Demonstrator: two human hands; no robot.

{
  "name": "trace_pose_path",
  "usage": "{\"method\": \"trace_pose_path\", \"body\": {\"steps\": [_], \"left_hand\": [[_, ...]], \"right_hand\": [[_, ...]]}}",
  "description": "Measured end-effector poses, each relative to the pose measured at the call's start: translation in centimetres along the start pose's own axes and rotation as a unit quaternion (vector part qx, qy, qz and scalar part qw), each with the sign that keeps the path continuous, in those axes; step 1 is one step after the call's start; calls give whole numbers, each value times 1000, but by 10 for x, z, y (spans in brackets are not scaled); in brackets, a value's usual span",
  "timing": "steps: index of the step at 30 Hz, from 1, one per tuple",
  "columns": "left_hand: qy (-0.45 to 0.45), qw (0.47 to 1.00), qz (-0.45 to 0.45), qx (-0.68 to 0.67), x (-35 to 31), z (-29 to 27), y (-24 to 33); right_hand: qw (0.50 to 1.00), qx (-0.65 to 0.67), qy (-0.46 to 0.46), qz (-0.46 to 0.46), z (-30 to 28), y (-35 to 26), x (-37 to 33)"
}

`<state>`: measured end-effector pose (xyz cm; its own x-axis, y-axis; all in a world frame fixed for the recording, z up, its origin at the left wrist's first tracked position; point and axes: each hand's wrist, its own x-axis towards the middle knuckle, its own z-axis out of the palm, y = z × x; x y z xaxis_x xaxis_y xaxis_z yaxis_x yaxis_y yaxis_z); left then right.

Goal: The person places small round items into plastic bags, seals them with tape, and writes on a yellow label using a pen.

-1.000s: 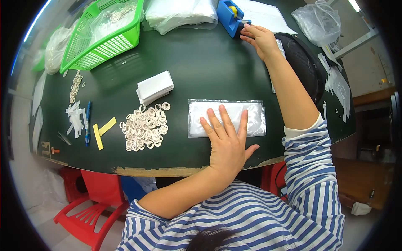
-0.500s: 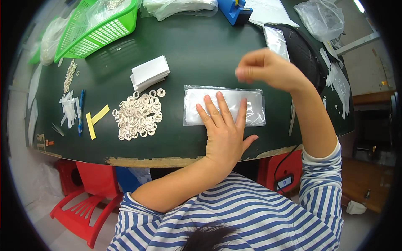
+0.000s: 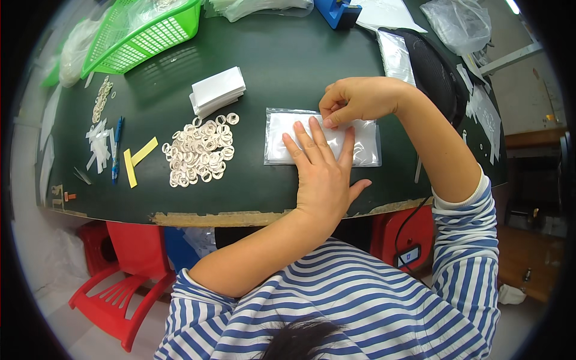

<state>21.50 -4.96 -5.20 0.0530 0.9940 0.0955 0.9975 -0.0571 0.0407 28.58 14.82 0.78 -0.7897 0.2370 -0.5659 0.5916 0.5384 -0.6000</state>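
A clear plastic bag [image 3: 367, 157] with a white sheet inside lies flat on the dark green table. My left hand [image 3: 321, 171] presses on it, palm down, fingers spread. Over the bag's upper edge, close to the left fingertips, is my right hand [image 3: 357, 103], its fingers curled into a pinch. Whatever is between those fingertips is too small or hidden to name. Left of the bag are a heap of pale round rings [image 3: 199, 151] and a stack of white cards [image 3: 219, 90].
A green basket [image 3: 147, 45] holding plastic bags stands at the far left, and a blue tape dispenser [image 3: 337, 13] at the back. Yellow strips [image 3: 131, 168], a blue pen [image 3: 116, 153] and white strips [image 3: 99, 147] lie left. A black mesh item [image 3: 435, 72] lies right.
My right hand has come down and left from above the table's right part to the bag's upper edge. The left hand stays flat on the bag. The view has shifted slightly.
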Motion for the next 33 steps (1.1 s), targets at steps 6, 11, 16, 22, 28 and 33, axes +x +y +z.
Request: {"method": "trace_pose_path", "body": {"steps": [6, 11, 16, 22, 28, 33], "left_hand": [[0, 1000, -3, -3, 0, 1, 0], [1, 1000, -4, -6, -1, 1, 0], [0, 1000, -5, -9, -1, 1, 0], [20, 1000, 6, -24, -1, 2, -1], [23, 1000, 10, -15, -1, 3, -2], [19, 1000, 15, -7, -2, 2, -2]], "right_hand": [[996, -69, -14, 51, -3, -12, 9], [986, -132, -31, 92, -6, -27, 15], [971, -175, -34, 160, -5, -41, 23], [958, -209, -93, 171, -17, -43, 36], [943, -236, -95, 216, -22, -39, 40], [964, -123, -92, 219, -28, -16, 32]]}}
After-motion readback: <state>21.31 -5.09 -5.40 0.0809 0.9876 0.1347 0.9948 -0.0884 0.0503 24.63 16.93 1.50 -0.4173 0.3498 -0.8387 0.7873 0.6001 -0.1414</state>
